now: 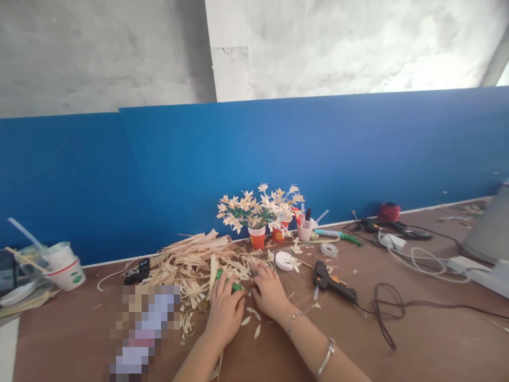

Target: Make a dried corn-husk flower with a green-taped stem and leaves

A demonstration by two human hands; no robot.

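My left hand (227,310) lies palm down at the near edge of a pile of dried pale husk strips (186,265), fingers stretched out. A green object (236,287) shows partly under and beyond its fingertips; its kind is hidden. Just to the right, my right hand (271,293) rests on the table with fingers spread and slightly bent, their tips by the husk scraps. Whether anything small lies under them I cannot make out. Several cut petal-shaped pieces (257,331) are scattered between the two wrists. Behind the hands, pale husk flowers (246,204) stand in red paper cups (257,240).
A black hot glue gun (334,284) with its cord lies to the right, near white tape rolls (283,260). White cables and a power strip (473,270) are farther right. Left are a pixelated bright object (147,334) and a white cup (67,273). A blue partition (178,159) stands behind.
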